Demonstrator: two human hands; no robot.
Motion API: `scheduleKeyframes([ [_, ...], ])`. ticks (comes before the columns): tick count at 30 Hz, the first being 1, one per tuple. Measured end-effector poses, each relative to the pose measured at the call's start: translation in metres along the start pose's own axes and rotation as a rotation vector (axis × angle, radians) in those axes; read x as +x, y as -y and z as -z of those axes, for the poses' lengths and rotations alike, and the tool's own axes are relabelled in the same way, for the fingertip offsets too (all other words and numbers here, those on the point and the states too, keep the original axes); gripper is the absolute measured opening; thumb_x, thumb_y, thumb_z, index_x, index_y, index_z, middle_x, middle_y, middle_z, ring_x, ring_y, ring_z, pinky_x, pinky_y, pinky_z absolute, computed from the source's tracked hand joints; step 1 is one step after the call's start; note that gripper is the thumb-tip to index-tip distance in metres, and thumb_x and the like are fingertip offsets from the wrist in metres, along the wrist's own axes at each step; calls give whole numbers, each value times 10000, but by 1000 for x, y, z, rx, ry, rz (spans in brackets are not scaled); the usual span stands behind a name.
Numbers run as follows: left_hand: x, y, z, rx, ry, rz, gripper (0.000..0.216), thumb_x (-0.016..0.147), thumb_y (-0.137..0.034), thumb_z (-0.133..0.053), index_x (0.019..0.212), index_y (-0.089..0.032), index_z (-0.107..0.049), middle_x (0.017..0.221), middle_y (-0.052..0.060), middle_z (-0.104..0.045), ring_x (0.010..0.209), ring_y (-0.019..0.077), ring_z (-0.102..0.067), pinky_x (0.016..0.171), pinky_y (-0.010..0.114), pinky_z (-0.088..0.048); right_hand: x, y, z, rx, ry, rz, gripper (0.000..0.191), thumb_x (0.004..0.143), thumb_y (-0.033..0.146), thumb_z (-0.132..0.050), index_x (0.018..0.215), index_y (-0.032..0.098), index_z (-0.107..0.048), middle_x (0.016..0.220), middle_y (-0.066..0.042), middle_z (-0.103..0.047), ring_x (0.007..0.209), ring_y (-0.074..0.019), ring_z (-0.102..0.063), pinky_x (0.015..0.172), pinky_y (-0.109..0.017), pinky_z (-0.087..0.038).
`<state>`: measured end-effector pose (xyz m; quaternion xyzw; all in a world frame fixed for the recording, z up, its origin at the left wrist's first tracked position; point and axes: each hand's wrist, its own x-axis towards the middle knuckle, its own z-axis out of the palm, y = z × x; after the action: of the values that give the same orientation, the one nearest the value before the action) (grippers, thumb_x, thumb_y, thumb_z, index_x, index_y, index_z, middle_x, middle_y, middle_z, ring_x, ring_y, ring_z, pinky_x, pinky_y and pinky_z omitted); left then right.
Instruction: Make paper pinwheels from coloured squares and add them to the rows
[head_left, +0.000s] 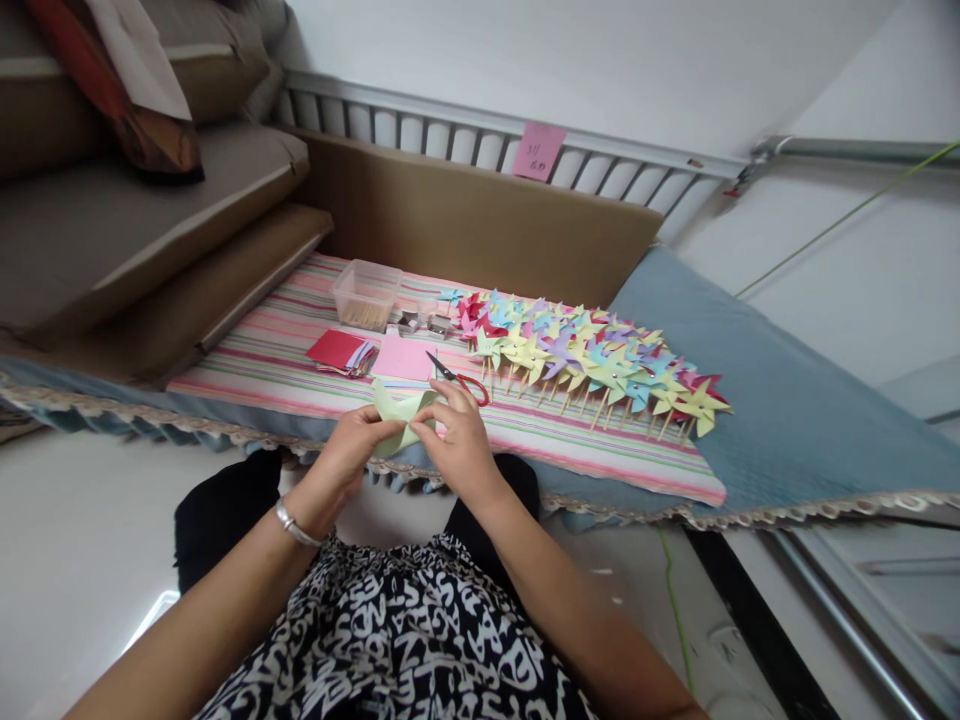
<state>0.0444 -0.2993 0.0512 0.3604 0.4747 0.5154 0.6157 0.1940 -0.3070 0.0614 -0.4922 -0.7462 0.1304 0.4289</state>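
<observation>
A pale green paper pinwheel [391, 403], its blades curled inward, is held up over the front edge of the bed. My left hand [361, 440] pinches it from the left, thumb near its centre. From the other side my right hand [459, 438] grips it between thumb and fingers. Just beyond my right fingers lie scissors [445, 371] with red handles. Pink paper sheets [405, 357] and a stack of coloured paper squares with red on top [341, 350] sit behind the pinwheel.
Many finished pinwheels on sticks [577, 350] cover the right of the striped cloth [255, 365]. A clear plastic box [367, 290] holding thin sticks stands at the back, beside small containers [427, 320]. Folded cushions [150, 220] fill the left; a brown board [480, 215] stands behind.
</observation>
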Motion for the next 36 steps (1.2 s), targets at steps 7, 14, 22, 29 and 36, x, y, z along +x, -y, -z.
scheduleKeyframes([
  [7, -2, 1, 1, 2, 38, 5, 261, 536, -205, -766, 786, -133, -746, 712, 57, -715, 579, 135, -570, 582, 243, -396, 0, -1, -2, 0, 4, -11, 38, 767, 207, -680, 733, 214, -666, 1242, -105, -570, 1219, -251, -441, 1049, -473, -326],
  [14, -6, -4, 0, -31, 43, 23, 219, 524, -208, -773, 724, -126, -741, 659, 48, -695, 542, 118, -540, 558, 236, -380, 1, 0, -1, -5, 4, -1, 53, 768, 203, -672, 722, 219, -652, 1235, -91, -573, 1215, -245, -439, 1044, -483, -324],
  [22, -2, -4, 2, 37, 7, 0, 261, 493, -192, -769, 740, -116, -742, 694, 66, -705, 581, 140, -567, 598, 251, -399, 3, 4, 1, -13, 35, -21, 70, 726, 195, -696, 776, 209, -649, 1220, -112, -582, 1192, -254, -476, 1043, -481, -327],
  [29, 0, -11, 5, 191, 194, 71, 167, 497, -196, -736, 650, -130, -721, 597, 57, -670, 504, 142, -541, 546, 255, -388, 25, 7, 29, 92, 289, -105, 563, 668, 147, -675, 1207, 256, -553, 1107, -62, -653, 1037, -244, -598, 905, -426, -454],
  [36, 3, -12, 1, 328, 306, 104, 53, 520, -160, -710, 564, -144, -684, 497, 21, -609, 419, 110, -456, 454, 223, -297, 27, 0, 21, 138, 479, -142, 571, 610, 83, -637, 1146, 280, -616, 713, 9, -645, 629, -174, -578, 566, -292, -440],
])
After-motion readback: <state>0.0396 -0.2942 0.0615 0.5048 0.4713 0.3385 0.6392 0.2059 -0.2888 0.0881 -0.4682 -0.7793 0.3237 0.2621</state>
